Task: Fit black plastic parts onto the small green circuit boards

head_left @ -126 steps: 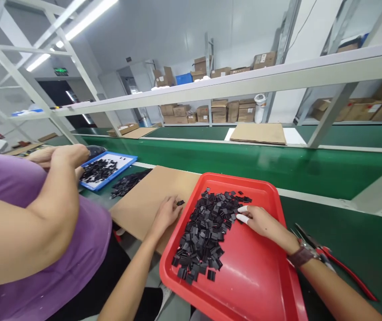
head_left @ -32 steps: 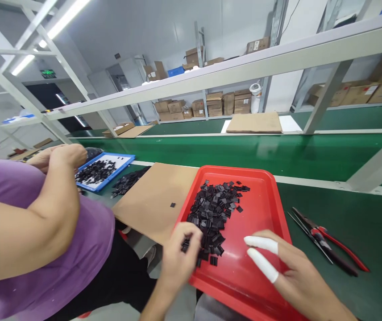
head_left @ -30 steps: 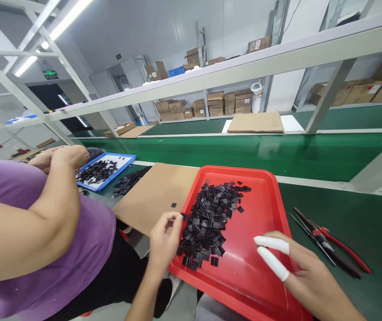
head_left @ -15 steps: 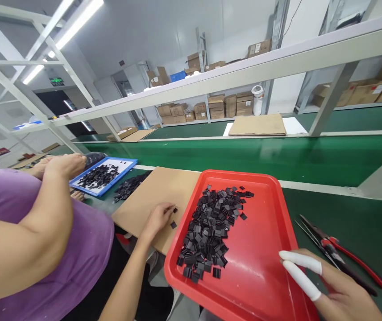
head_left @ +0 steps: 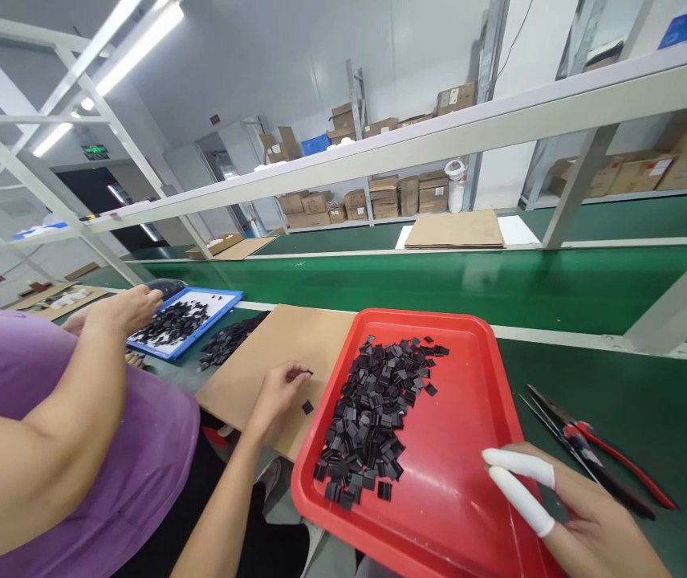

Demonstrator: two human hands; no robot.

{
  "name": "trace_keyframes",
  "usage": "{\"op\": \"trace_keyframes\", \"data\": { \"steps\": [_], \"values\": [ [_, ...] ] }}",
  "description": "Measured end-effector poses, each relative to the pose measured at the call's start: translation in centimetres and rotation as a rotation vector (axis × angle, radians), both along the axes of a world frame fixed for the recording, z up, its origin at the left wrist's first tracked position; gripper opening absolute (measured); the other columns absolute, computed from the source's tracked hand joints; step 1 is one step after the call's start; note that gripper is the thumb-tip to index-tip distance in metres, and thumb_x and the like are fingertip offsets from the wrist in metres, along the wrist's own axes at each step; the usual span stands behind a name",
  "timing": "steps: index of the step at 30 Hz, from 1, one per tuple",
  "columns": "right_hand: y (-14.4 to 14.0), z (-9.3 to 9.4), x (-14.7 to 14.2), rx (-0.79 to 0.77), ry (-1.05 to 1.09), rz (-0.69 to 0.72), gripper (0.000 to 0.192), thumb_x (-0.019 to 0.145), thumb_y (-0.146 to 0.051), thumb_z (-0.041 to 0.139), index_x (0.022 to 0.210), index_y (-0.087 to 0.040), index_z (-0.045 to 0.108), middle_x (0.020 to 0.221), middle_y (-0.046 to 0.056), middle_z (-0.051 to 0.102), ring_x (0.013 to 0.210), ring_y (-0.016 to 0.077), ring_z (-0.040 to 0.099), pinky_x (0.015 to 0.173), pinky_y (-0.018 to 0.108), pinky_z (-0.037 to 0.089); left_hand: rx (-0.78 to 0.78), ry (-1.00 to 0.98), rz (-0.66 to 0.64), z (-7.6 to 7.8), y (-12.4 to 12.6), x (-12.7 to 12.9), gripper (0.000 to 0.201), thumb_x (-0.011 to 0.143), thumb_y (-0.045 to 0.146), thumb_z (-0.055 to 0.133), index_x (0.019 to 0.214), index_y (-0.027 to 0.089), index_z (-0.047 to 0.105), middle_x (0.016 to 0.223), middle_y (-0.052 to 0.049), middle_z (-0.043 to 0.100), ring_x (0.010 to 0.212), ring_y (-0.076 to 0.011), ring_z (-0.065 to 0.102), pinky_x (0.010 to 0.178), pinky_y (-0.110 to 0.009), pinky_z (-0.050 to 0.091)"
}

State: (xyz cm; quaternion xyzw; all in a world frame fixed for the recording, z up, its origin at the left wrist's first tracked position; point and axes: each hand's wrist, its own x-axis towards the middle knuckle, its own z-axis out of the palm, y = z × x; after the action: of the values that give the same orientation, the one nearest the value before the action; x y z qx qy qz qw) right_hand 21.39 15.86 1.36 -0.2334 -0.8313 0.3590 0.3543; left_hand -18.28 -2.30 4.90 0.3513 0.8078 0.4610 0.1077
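Small flat black square parts [head_left: 380,417] lie heaped in a red tray [head_left: 469,514]. The left hand [head_left: 277,389] pinches one over the cardboard sheet [head_left: 271,353]. The right hand [head_left: 584,522] rests open, empty.

green bench [head_left: 650,401] with red tray [head_left: 469,514], cardboard [head_left: 271,353], pliers [head_left: 596,449]

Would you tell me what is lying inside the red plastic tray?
A heap of small black square parts fills the red plastic tray's left half. Whatever lies beneath the heap is covered.

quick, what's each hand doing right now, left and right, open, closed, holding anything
Left hand: over the brown cardboard sheet, fingertips pinched on a small black square piece.
Right hand: open, holding nothing, at the red plastic tray edge.
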Motion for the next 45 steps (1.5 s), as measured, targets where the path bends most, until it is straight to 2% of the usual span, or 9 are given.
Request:
{"op": "trace_keyframes", "data": {
  "steps": [3,9,17,21,26,31,36,41,45],
  "values": [
    [-0.9,1.6,-2.0,-0.014,0.064,0.106,0.016,0.095,-0.031,0.066,0.108,-0.029,0.077,0.109,0.003,0.081,0.095,0.0222,0.079,0.082,0.023,0.065,0.135,-0.138,-0.011,1.1,0.8,5.3,0.029,0.085,0.043,0.068,0.095,0.016,0.071,0.080,-0.008,0.079,0.072,-0.0234,0.076,0.074,-0.038,0.063],
    [-2.5,4.0,-7.4,-0.179,0.106,0.226,0.023,0.098,-0.029,0.061,0.118,-0.024,0.070,0.104,0.006,0.077,0.096,0.0216,0.074,0.090,0.036,0.061,0.289,-0.396,-0.123,2.1,2.6,15.8,0.022,0.084,0.035,0.076,0.093,0.017,0.068,0.070,-0.003,0.076,0.062,-0.0176,0.073,0.067,-0.030,0.062],
    [-3.0,4.9,-9.1,-0.258,0.155,0.229,0.017,0.096,-0.023,0.059,0.104,-0.023,0.075,0.100,0.005,0.078,0.092,0.0199,0.074,0.086,0.034,0.061,0.362,-0.475,-0.112,1.8,3.2,18.7,0.018,0.082,0.030,0.079,0.092,0.017,0.070,0.070,-0.001,0.075,0.062,-0.0157,0.073,0.067,-0.027,0.061],
    [-2.5,4.1,-7.9,-0.265,0.122,0.230,0.019,0.095,-0.028,0.062,0.106,-0.024,0.076,0.100,0.005,0.079,0.091,0.0210,0.075,0.087,0.036,0.063,0.240,-0.221,-0.059,1.5,2.4,16.4,0.021,0.082,0.036,0.074,0.092,0.017,0.074,0.075,-0.004,0.076,0.066,-0.0179,0.072,0.067,-0.029,0.061],
    [-0.8,2.1,-4.4,-0.270,0.045,0.024,0.025,0.090,-0.041,0.068,0.104,-0.024,0.080,0.107,0.008,0.081,0.093,0.0255,0.079,0.087,0.037,0.066,0.145,-0.052,0.258,0.2,0.7,5.7,0.027,0.087,0.040,0.070,0.097,0.015,0.073,0.087,-0.008,0.077,0.078,-0.0206,0.072,0.072,-0.032,0.060],
    [0.0,0.9,-2.6,-0.277,-0.055,-0.048,0.031,0.089,-0.049,0.068,0.103,-0.025,0.082,0.111,0.008,0.081,0.101,0.0292,0.079,0.092,0.038,0.065,-0.082,-0.026,0.266,-2.8,-2.0,-1.6,0.023,0.096,0.037,0.069,0.098,0.014,0.071,0.096,-0.004,0.075,0.086,-0.0186,0.073,0.082,-0.040,0.060],
    [0.4,0.4,-2.4,-0.231,-0.098,-0.013,0.030,0.089,-0.050,0.070,0.103,-0.027,0.083,0.112,0.006,0.082,0.101,0.0291,0.079,0.091,0.035,0.066,-0.155,0.077,0.264,-3.5,-4.2,-1.3,0.031,0.096,0.042,0.066,0.112,0.015,0.072,0.116,-0.011,0.075,0.103,-0.0245,0.071,0.096,-0.047,0.055],
    [0.7,0.4,-2.5,-0.189,-0.103,0.007,0.027,0.088,-0.048,0.071,0.104,-0.030,0.083,0.112,0.005,0.082,0.100,0.0288,0.080,0.088,0.032,0.067,-0.181,0.083,0.140,-3.1,-4.3,0.8,0.028,0.080,0.047,0.071,0.088,0.023,0.081,0.095,-0.010,0.081,0.087,-0.0289,0.073,0.083,-0.039,0.057],
    [0.3,1.4,-3.1,-0.156,-0.063,0.071,0.021,0.091,-0.042,0.069,0.102,-0.030,0.082,0.108,0.004,0.082,0.095,0.0269,0.081,0.086,0.030,0.067,-0.126,0.089,0.152,-2.3,-3.4,2.2,0.021,0.072,0.043,0.075,0.068,0.023,0.076,0.078,-0.007,0.077,0.075,-0.0272,0.071,0.074,-0.036,0.057]
  ]
}}
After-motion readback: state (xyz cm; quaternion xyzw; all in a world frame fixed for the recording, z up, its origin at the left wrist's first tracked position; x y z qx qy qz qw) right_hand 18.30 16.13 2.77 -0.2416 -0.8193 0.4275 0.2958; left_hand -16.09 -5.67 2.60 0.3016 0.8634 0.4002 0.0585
